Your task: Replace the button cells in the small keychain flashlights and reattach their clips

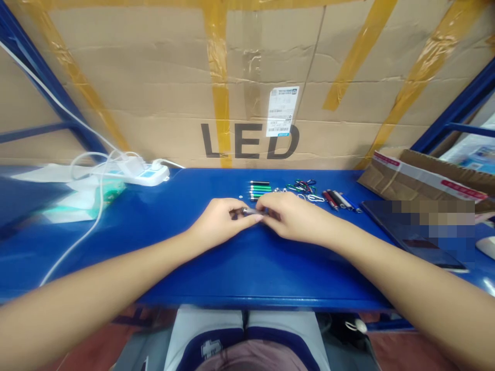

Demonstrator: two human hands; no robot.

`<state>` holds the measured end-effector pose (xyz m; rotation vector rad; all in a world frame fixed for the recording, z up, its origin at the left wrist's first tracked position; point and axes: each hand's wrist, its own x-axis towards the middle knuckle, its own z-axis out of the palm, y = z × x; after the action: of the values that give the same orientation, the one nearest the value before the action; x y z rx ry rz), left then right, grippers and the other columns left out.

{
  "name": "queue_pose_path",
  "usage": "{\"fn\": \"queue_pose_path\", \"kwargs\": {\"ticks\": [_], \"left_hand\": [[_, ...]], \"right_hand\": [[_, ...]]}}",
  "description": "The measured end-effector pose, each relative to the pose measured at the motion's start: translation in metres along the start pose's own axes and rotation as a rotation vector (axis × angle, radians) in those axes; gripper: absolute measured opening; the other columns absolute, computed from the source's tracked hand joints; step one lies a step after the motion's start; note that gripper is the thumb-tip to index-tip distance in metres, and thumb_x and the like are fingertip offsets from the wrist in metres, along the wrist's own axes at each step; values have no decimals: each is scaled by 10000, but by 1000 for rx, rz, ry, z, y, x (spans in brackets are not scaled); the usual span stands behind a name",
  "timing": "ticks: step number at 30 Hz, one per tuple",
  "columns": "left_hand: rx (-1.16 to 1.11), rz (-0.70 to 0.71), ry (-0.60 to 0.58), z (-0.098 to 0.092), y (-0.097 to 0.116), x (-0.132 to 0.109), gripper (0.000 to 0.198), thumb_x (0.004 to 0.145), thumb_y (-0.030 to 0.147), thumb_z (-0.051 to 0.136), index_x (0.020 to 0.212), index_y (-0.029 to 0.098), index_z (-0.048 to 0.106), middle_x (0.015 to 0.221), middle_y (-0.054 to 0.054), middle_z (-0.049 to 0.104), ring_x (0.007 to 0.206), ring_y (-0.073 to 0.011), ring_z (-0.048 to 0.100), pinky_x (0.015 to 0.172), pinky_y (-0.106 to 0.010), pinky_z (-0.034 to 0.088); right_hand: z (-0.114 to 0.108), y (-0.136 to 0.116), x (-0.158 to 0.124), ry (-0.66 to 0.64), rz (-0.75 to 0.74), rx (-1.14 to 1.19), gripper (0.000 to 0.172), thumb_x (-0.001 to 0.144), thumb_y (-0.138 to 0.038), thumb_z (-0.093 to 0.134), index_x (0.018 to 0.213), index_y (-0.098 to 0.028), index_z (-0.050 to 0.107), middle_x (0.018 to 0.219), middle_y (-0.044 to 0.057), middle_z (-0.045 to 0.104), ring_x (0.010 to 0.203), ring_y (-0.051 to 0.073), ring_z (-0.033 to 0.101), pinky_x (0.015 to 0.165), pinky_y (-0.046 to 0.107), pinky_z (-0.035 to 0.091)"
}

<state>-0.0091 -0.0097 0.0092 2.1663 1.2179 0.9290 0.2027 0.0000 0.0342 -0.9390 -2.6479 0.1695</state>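
My left hand (215, 221) and my right hand (298, 214) meet above the middle of the blue table (216, 268). Between their fingertips is a small, slim metallic cylinder (249, 211), pinched from both sides; fingers cover much of it and its exact kind does not show. Just beyond the hands lies a row of short green and black tubes (260, 189), partly hidden by my right hand. To their right is a small pile of coloured carabiner clips (303, 185). Several dark red, black, silver and blue pen-like cylinders (340, 200) lie farther right.
A large taped cardboard box (166, 93) stands behind the table. At the left are a white power strip (149, 175) with cables and a green-white packet (87, 201). A dark tablet-like device (402, 232) and an open cardboard box (410, 167) occupy the right.
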Motion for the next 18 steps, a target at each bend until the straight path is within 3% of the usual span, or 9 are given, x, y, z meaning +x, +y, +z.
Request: {"fn": "queue_pose_path", "kwargs": {"ticks": [4, 7, 10, 13, 18], "left_hand": [[-17, -59, 63, 0, -2, 1, 335, 854, 505, 652, 869, 195, 777, 687, -5, 665, 605, -128, 512, 586, -250, 393], [-24, -82, 29, -1, -2, 1, 270, 873, 428, 629, 877, 203, 778, 702, -5, 673, 606, -128, 509, 588, -252, 394], [-29, -82, 3, -1, -1, 1, 234, 875, 368, 612, 861, 203, 777, 704, -5, 679, 605, -129, 507, 588, -255, 392], [-33, -73, 3, -1, 0, 1, 223, 873, 334, 599, 860, 203, 779, 735, -10, 700, 619, -132, 516, 598, -258, 393], [-46, -69, -9, 0, 0, -1, 219, 871, 334, 593, 854, 212, 775, 796, -10, 728, 633, -132, 523, 603, -258, 393]], "right_hand": [[-19, 21, -1, -20, 291, -234, 125, 890, -158, 548, 872, -163, 671, 977, 133, 681, 843, 239, 652, 721, 322, 461], [-40, 40, -3, -276, 653, -352, 67, 797, -111, 596, 783, -152, 647, 810, 137, 690, 701, 254, 668, 580, 317, 453], [-56, 53, -7, -492, 943, -287, 148, 727, -44, 615, 850, -120, 642, 713, 128, 692, 564, 222, 661, 489, 293, 459], [-61, 63, -9, -487, 1017, -242, 209, 714, -28, 616, 902, -119, 634, 671, 104, 697, 539, 206, 666, 473, 280, 480], [-58, 78, -13, -549, 1028, -191, 118, 702, -26, 626, 737, -139, 634, 581, 93, 671, 509, 215, 657, 478, 301, 494]]}}
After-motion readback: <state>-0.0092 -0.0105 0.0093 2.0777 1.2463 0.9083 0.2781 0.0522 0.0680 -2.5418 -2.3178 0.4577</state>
